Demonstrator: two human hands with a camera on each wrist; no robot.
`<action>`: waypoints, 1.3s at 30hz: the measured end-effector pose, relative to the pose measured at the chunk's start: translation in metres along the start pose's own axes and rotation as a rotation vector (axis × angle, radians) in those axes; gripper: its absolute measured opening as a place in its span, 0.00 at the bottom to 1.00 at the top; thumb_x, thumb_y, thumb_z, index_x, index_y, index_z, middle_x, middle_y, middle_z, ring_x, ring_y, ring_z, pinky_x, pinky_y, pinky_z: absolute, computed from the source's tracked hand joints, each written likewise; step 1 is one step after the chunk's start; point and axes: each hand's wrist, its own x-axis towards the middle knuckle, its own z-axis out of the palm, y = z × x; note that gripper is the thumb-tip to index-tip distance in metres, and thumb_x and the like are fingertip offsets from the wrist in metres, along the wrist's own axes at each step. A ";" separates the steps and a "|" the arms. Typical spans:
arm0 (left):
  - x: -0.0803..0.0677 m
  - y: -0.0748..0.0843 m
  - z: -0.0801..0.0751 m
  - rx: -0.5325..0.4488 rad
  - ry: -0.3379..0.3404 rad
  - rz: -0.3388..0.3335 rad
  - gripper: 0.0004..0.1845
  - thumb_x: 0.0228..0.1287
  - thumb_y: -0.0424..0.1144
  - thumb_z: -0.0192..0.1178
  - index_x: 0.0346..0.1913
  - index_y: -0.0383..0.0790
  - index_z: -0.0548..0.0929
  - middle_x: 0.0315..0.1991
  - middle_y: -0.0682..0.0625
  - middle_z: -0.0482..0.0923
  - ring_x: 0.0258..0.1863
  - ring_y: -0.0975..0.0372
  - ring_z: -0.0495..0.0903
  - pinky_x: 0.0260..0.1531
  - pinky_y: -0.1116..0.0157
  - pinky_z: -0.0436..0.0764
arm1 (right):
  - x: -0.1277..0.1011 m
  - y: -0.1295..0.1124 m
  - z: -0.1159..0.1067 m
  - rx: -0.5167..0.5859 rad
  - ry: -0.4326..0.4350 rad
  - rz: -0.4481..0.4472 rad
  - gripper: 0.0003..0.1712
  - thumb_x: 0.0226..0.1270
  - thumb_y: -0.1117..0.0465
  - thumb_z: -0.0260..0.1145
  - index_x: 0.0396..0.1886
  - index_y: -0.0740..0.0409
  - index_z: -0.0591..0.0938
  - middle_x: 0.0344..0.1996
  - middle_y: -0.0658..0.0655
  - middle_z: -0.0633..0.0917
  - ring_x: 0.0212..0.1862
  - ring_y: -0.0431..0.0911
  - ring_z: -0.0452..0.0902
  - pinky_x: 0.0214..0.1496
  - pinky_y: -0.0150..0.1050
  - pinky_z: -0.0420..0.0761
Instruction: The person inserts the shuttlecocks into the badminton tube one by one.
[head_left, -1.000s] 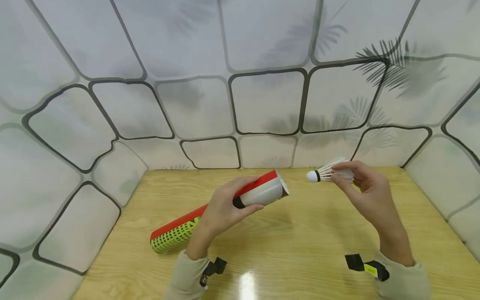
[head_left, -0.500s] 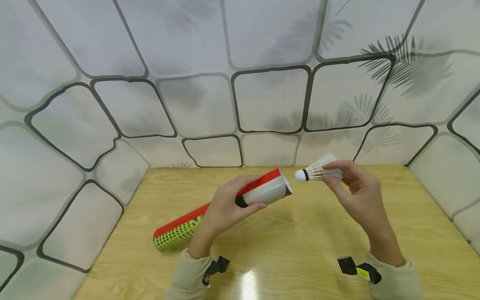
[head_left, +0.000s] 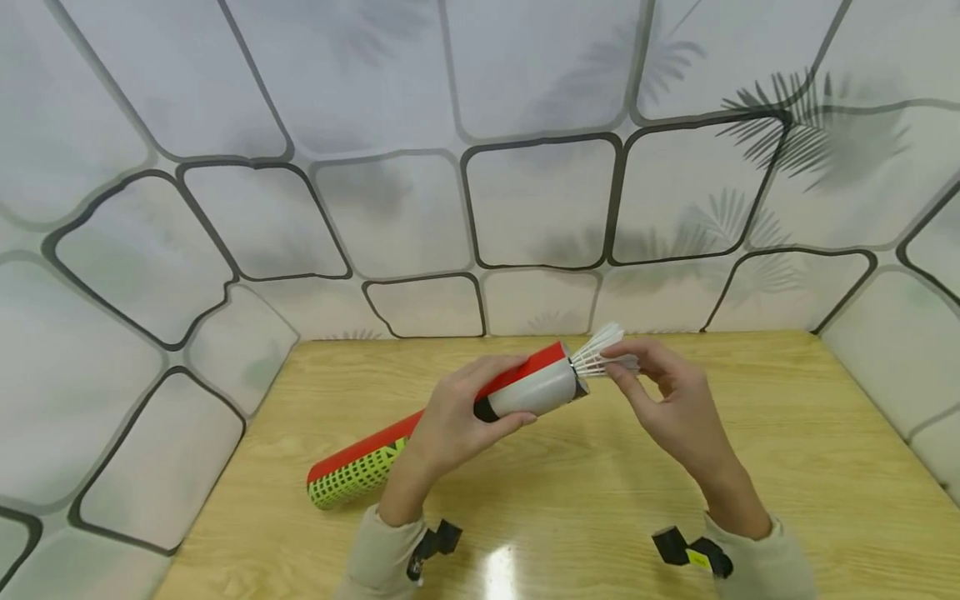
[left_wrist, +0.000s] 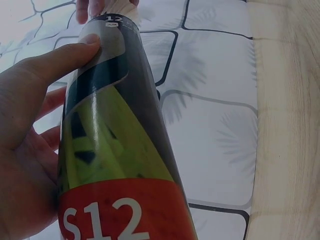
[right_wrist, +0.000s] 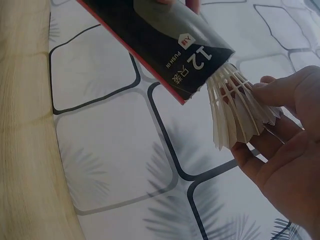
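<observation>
A long shuttlecock tube (head_left: 450,408), red, grey and green, lies slanted with its lower end on the wooden table (head_left: 600,500). My left hand (head_left: 450,421) grips it near the raised open end. My right hand (head_left: 660,392) pinches the feathers of a white shuttlecock (head_left: 600,354). The cork end is inside the tube's mouth and hidden. In the right wrist view the feathers (right_wrist: 235,110) stick out of the tube (right_wrist: 165,45), fingers (right_wrist: 280,95) on them. In the left wrist view the tube (left_wrist: 110,150) fills the frame with my thumb (left_wrist: 55,60) across it.
Patterned white wall panels (head_left: 525,167) with dark lines enclose the table on the back and both sides. A black strap (head_left: 678,550) shows at the right wrist, another (head_left: 435,542) at the left.
My right hand has moved left with the shuttlecock, and its cork end has gone into the tube's open mouth. The left hand has kept its grip on the tube.
</observation>
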 end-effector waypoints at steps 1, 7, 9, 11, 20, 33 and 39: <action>0.000 0.000 0.000 -0.001 0.001 0.001 0.34 0.60 0.46 0.77 0.69 0.50 0.77 0.61 0.54 0.79 0.53 0.62 0.81 0.46 0.62 0.83 | 0.000 0.000 0.002 0.009 -0.014 -0.001 0.19 0.63 0.83 0.66 0.49 0.63 0.84 0.45 0.56 0.85 0.48 0.41 0.83 0.51 0.29 0.81; -0.001 0.001 -0.001 -0.004 0.011 0.009 0.34 0.59 0.45 0.77 0.69 0.50 0.77 0.61 0.53 0.80 0.53 0.62 0.81 0.47 0.61 0.83 | 0.001 0.000 0.009 -0.014 -0.071 0.006 0.19 0.66 0.81 0.65 0.50 0.59 0.84 0.47 0.54 0.86 0.49 0.40 0.84 0.51 0.29 0.80; -0.001 0.001 -0.001 0.000 0.011 0.014 0.34 0.59 0.45 0.77 0.69 0.49 0.77 0.61 0.54 0.80 0.54 0.62 0.81 0.48 0.61 0.83 | 0.001 0.000 0.010 -0.043 -0.081 0.006 0.19 0.67 0.80 0.65 0.50 0.57 0.84 0.48 0.53 0.86 0.49 0.40 0.85 0.51 0.29 0.80; 0.000 0.002 -0.001 0.002 0.013 0.019 0.34 0.59 0.46 0.77 0.69 0.49 0.77 0.61 0.54 0.80 0.54 0.62 0.80 0.49 0.61 0.83 | 0.001 0.000 0.012 -0.067 -0.088 0.001 0.19 0.68 0.79 0.65 0.51 0.57 0.85 0.49 0.53 0.87 0.49 0.40 0.85 0.51 0.29 0.81; 0.000 0.004 -0.002 -0.018 0.007 0.035 0.34 0.60 0.45 0.77 0.68 0.48 0.77 0.62 0.54 0.79 0.54 0.63 0.80 0.49 0.62 0.83 | -0.001 0.001 0.015 -0.069 -0.117 0.002 0.19 0.68 0.79 0.64 0.52 0.58 0.83 0.50 0.55 0.87 0.45 0.40 0.86 0.49 0.31 0.82; -0.001 0.005 0.000 -0.004 0.013 0.047 0.33 0.60 0.45 0.77 0.68 0.48 0.77 0.61 0.54 0.79 0.53 0.63 0.81 0.48 0.63 0.83 | 0.001 -0.002 0.012 -0.007 -0.167 0.052 0.19 0.69 0.78 0.65 0.55 0.61 0.81 0.54 0.60 0.85 0.51 0.41 0.86 0.47 0.32 0.83; 0.000 0.007 0.001 -0.004 0.010 0.052 0.34 0.60 0.45 0.77 0.68 0.47 0.77 0.61 0.53 0.80 0.53 0.62 0.81 0.48 0.64 0.83 | 0.000 -0.002 0.010 0.102 -0.205 0.109 0.19 0.73 0.76 0.61 0.61 0.62 0.78 0.56 0.65 0.84 0.50 0.44 0.87 0.45 0.35 0.84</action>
